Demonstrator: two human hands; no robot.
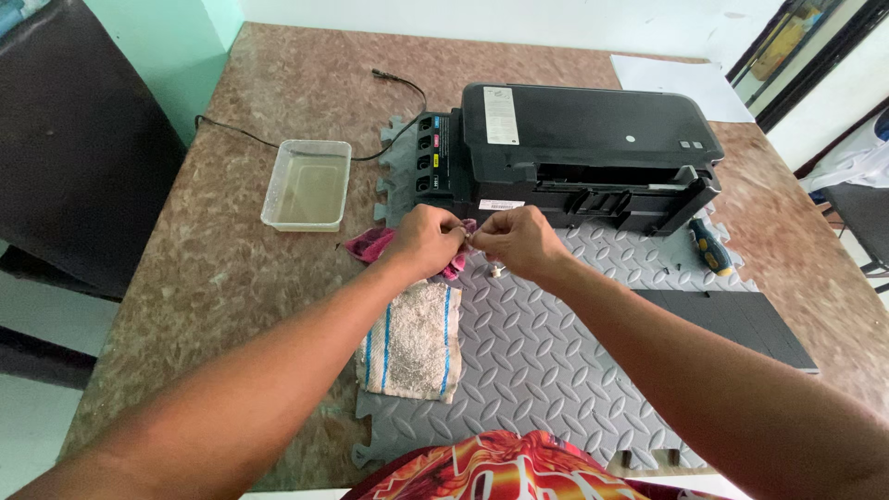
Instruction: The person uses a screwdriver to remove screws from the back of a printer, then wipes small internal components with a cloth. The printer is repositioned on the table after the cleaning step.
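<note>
A small part, too tiny to identify, is pinched between the closed fingertips of the left hand [428, 239] and right hand [519, 241], above the pink cloth [372, 244], just before the black printer [583, 148] mid-desk.

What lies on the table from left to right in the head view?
Clear plastic tray → striped white towel → black printer → screwdriver → white paper sheet, far corner. The hands and pink cloth overlap mid-table, so they are left out.
</note>
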